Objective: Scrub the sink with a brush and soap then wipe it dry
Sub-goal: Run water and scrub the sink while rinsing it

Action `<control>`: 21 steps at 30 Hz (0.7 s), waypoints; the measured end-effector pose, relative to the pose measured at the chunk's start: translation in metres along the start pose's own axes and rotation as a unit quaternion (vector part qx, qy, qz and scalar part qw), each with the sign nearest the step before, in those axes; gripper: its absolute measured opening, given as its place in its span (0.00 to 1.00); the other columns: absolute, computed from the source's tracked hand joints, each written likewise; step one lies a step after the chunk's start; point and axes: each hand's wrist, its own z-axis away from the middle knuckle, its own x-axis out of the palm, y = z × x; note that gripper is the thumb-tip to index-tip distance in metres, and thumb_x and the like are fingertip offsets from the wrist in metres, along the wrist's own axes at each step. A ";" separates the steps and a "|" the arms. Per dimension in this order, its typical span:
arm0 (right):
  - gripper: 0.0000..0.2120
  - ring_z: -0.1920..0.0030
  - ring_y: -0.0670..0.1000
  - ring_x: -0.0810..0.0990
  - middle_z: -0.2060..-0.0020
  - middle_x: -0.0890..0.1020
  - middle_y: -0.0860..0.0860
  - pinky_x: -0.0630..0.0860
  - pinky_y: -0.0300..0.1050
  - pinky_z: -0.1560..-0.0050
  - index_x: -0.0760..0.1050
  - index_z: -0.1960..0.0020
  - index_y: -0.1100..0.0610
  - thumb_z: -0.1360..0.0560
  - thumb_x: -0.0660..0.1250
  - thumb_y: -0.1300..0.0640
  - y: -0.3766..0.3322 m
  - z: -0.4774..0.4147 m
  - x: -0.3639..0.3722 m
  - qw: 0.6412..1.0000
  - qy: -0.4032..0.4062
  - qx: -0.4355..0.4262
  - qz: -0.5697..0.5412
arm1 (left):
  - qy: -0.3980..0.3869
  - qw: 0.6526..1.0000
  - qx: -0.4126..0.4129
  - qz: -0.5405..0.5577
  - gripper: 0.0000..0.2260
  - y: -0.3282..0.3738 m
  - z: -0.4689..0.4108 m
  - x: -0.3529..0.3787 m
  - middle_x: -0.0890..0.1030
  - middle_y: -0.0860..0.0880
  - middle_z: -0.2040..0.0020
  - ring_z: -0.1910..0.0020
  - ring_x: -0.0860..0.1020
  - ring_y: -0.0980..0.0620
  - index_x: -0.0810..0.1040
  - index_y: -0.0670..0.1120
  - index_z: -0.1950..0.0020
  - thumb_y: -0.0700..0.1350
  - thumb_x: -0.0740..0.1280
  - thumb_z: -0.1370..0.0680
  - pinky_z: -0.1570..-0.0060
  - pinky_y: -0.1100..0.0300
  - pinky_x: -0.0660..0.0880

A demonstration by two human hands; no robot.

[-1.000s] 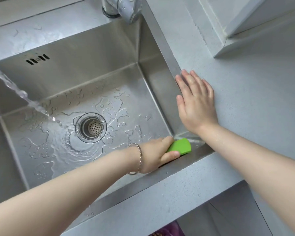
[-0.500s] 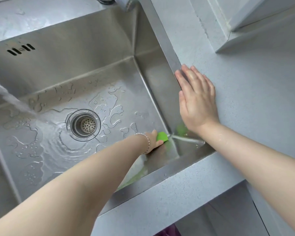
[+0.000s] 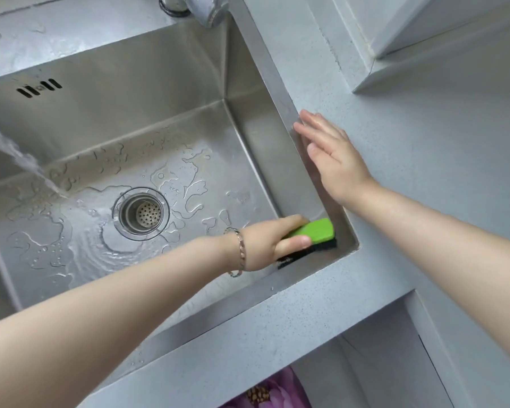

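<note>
The stainless steel sink (image 3: 165, 83) fills the left and middle of the head view, its floor wet with puddles. My left hand (image 3: 270, 241) grips a green brush (image 3: 317, 231) with black bristles. The bristles press into the near right corner of the basin. My right hand (image 3: 333, 156) lies flat with straight fingers on the sink's right rim, where steel meets the grey countertop (image 3: 424, 172). A stream of water (image 3: 15, 154) falls from the left and hits the floor left of the round drain strainer (image 3: 142, 213).
The base of a chrome faucet (image 3: 203, 8) stands at the back rim. A raised grey ledge (image 3: 424, 39) sits at the back right of the counter. Overflow slots (image 3: 39, 87) mark the sink's back wall. Purple flowered fabric (image 3: 271, 393) shows below the counter's front edge.
My left hand slid the brush left along the near wall, then back right into the near right corner. My right hand stayed on the rim. The camera view shifted slightly.
</note>
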 end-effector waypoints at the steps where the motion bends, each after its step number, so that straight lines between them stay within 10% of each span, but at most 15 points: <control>1: 0.20 0.25 0.53 0.57 0.28 0.65 0.55 0.46 0.19 0.37 0.69 0.32 0.62 0.22 0.54 0.66 0.000 -0.001 -0.003 1.000 -0.017 0.003 -0.020 | -0.001 1.000 0.002 0.007 0.18 0.000 -0.005 0.002 0.72 0.48 0.54 0.56 0.71 0.48 0.67 0.41 0.37 0.53 0.56 0.20 0.55 0.59 0.67; 21: 0.26 0.25 0.51 0.56 0.27 0.64 0.50 0.47 0.36 0.31 0.68 0.30 0.56 0.28 0.51 0.58 -0.004 0.001 0.001 0.999 -0.006 0.014 0.031 | 0.024 0.997 -0.013 -0.068 0.23 -0.057 -0.033 0.023 0.73 0.41 0.43 0.49 0.72 0.46 0.63 0.38 0.33 0.53 0.54 0.22 0.54 0.60 0.63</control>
